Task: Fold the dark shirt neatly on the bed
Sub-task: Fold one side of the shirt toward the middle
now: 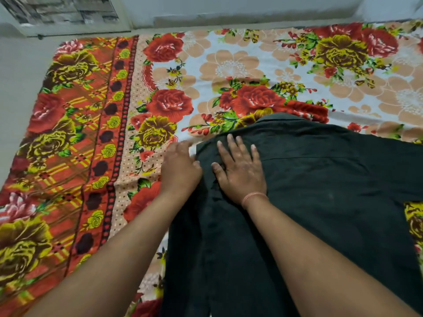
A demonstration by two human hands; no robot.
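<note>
The dark shirt (pixel 320 197) lies spread face down on the bed, collar toward the far side, its right sleeve running off the right edge of the view. Its left side is folded inward, making a straight left edge. My right hand (pixel 240 170) lies flat and open on the shirt near the left shoulder, fingers spread, a thin band on the wrist. My left hand (pixel 180 168) rests at the shirt's left folded edge, fingers curled down against the fabric and the bedsheet; I cannot tell whether it pinches the cloth.
The bed carries a floral bedsheet (pixel 229 72), white with red and yellow roses, and an orange patterned border (pixel 75 133) on the left. A pale wall (pixel 229 10) runs along the far side. Bare floor (pixel 20 88) shows at the left.
</note>
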